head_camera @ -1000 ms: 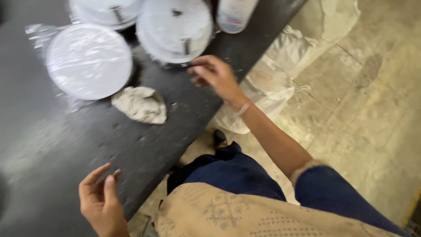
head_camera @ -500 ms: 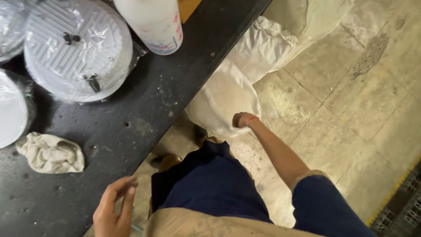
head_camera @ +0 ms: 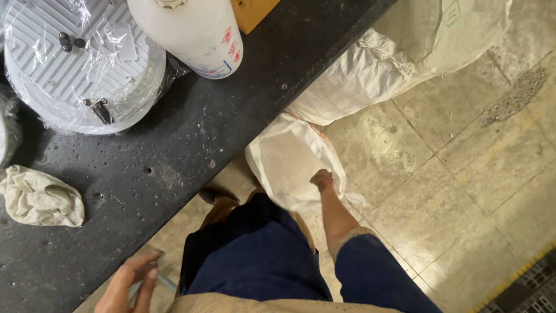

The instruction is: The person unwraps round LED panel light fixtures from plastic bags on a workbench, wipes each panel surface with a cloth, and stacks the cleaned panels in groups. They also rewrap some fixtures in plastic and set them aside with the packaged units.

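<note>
My right hand [head_camera: 321, 178] is lowered beside the black table [head_camera: 191, 150] and reaches into the open mouth of a white woven sack [head_camera: 286, 159] on the floor. Its fingers are hidden in the sack, and only the wrist and the back of the hand show. At the bottom of the view, my left hand [head_camera: 130, 284] hovers by the table's near edge with its fingers apart, holding nothing. My dark blue trousers fill the space between my hands.
On the table stand a round ribbed white disc wrapped in clear plastic [head_camera: 81, 64], a white plastic bottle [head_camera: 191, 32], a crumpled cloth [head_camera: 37, 200] and a cardboard box corner [head_camera: 252, 11]. More white sacks [head_camera: 405, 52] lie on the tiled floor. A black grate [head_camera: 527, 290] is bottom right.
My right hand left the tabletop near the wrapped discs and dropped to the sack on the floor. The view swung right and down. My left hand stayed by the table edge.
</note>
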### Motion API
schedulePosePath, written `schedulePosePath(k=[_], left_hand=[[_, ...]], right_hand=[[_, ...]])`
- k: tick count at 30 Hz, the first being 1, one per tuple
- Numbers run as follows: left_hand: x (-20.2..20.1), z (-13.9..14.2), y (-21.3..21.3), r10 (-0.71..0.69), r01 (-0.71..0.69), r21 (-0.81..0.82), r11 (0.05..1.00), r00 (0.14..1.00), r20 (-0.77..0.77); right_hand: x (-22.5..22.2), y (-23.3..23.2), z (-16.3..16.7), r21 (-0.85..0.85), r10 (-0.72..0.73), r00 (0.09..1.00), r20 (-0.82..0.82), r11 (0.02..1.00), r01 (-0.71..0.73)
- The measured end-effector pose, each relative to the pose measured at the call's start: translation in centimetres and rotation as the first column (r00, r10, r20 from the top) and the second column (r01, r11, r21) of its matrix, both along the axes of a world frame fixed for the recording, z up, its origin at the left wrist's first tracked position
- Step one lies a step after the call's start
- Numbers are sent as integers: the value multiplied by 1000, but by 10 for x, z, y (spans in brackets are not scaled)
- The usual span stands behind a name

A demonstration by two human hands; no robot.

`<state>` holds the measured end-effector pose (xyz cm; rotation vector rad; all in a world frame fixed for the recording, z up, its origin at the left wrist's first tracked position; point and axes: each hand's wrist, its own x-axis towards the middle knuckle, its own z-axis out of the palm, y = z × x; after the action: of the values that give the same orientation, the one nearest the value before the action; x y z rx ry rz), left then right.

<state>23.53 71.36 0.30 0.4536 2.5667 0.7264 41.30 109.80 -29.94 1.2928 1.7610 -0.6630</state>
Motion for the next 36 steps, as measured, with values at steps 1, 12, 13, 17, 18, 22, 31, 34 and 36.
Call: schedulePosePath(k=[1, 12, 13, 17, 18, 22, 31, 34, 36], left_hand=[[0, 1, 0, -14, 14, -8, 1000, 999, 33], [-10, 22, 36, -261, 258, 120, 959, 965, 9], [-8, 26, 40, -242, 237, 123, 964, 970, 32], [-3, 36, 58, -201, 191, 214, 958, 979, 27], [-3, 38, 64, -203, 195, 259, 946, 979, 3], [-2, 42, 89, -189, 201, 465, 862, 979, -73], [-44, 39, 76, -69, -437, 824, 362, 868, 491], [-76, 42, 7, 63, -403, 886, 228, 915, 399], [-92, 48, -39, 141, -431, 884, 181, 901, 411]], right_hand=[[10, 1, 0, -2, -126, 986, -106, 992, 127], [-11, 9, 21, -36, -140, 656, -741, 985, 170], [-7, 13, 35, -64, -155, 607, -779, 984, 169], [15, 50, 147, -138, -197, 394, -898, 975, 172], [25, 63, 182, -183, -199, 349, -916, 980, 78], [40, 77, 291, -512, -500, 152, -853, 858, -48], [-106, -27, 333, -475, -446, 178, -877, 748, -464], [-158, -83, 347, -476, -452, 190, -871, 684, -553], [-187, -120, 368, -495, -463, 239, -853, 574, -653]])
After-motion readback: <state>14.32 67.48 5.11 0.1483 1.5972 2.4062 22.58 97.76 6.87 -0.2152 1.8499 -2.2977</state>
